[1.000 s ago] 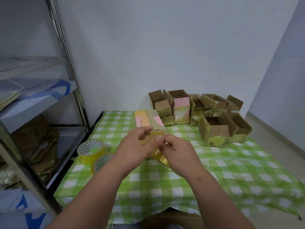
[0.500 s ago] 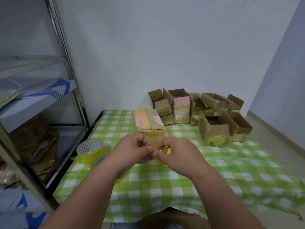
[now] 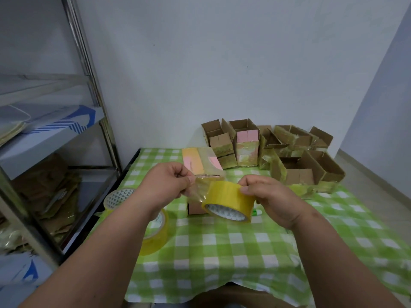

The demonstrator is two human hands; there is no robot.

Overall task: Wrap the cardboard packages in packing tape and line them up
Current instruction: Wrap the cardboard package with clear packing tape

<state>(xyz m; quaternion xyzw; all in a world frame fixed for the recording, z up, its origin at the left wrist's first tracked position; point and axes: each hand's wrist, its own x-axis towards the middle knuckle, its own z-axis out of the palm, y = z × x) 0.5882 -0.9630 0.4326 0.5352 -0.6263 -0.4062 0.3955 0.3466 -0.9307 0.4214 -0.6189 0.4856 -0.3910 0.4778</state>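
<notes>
Gingham cloth (image 3: 222,247) in green and white is covering the surface I am looking down on, which is sitting pushed into a corner of pale, bare walls (image 3: 222,63). A metal shelf rack (image 3: 93,112) is standing just left of it, holding flattened cardboard and white-and-blue cartons. I am seeing my right hand (image 3: 271,198) gripping a yellow tape roll (image 3: 229,202) above the cloth, fingers curled over its rim, while my left hand (image 3: 169,185) is pinching the loose clear tape end (image 3: 199,190) pulled a little way off the roll. Both grips are closed on the tape, one on the roll, one on the strip. Just behind the roll, a closed cardboard package (image 3: 201,163) with pink and orange patches on top is standing on the cloth, already glossy with tape. Along the back wall, a cluster of open cardboard boxes (image 3: 278,150) is sitting close together, several with yellowish tape on their sides. Two more tape rolls are lying near the left edge: one (image 3: 117,196) partly hidden behind my left wrist, another (image 3: 155,238) under my forearm. A small green-and-white object (image 3: 258,211) is lying just right of the held roll; I cannot tell what it is.
</notes>
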